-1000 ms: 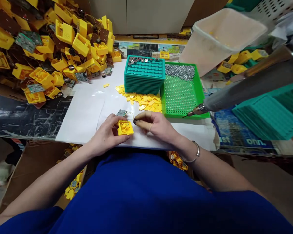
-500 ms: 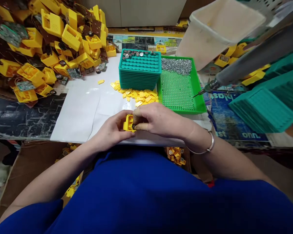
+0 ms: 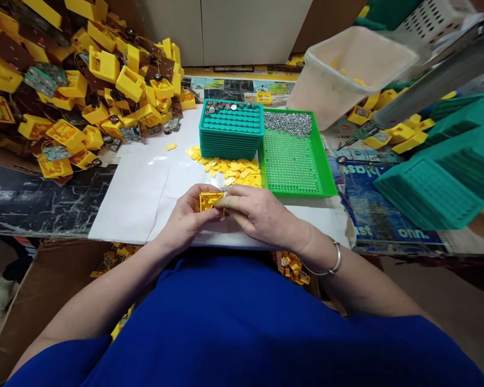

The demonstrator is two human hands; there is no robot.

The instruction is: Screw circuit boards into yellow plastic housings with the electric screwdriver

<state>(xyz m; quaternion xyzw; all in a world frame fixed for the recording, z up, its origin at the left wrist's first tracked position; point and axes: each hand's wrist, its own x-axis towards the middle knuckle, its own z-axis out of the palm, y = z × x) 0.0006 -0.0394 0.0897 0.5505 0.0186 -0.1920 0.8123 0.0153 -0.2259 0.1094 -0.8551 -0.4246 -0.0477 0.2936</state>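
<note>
currently yellow case (image 3: 207, 202) held in left hand (image 3: 185, 219)

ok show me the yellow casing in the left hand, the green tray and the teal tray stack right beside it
Yellow casing (image 3: 207, 201): head view, on its open inner side.
Green tray (image 3: 324, 166): head view, on its right wall.
Teal tray stack (image 3: 228, 145): head view, on its front side.

- Housing (image 3: 207, 202) btwn L hand (image 3: 189, 216) & R hand (image 3: 262, 215), above paper (image 3: 129, 199); dirs from it.
- 10–11 o'c: housing heap (image 3: 130, 83).
- 12 o'c: tray stack (image 3: 228, 146), round pcs (image 3: 212, 109) on top, mostly far edge; flat bits (image 3: 242, 173) at near foot.
- 2 o'c: basket (image 3: 292, 164) just R of stack, screws (image 3: 291, 123) in far end.
- 1–2 o'c: tub (image 3: 320, 83), behind basket.
- 2 o'c, farther: driver (image 3: 421, 94).
- 3 o'c: more trays (image 3: 431, 196).
</note>
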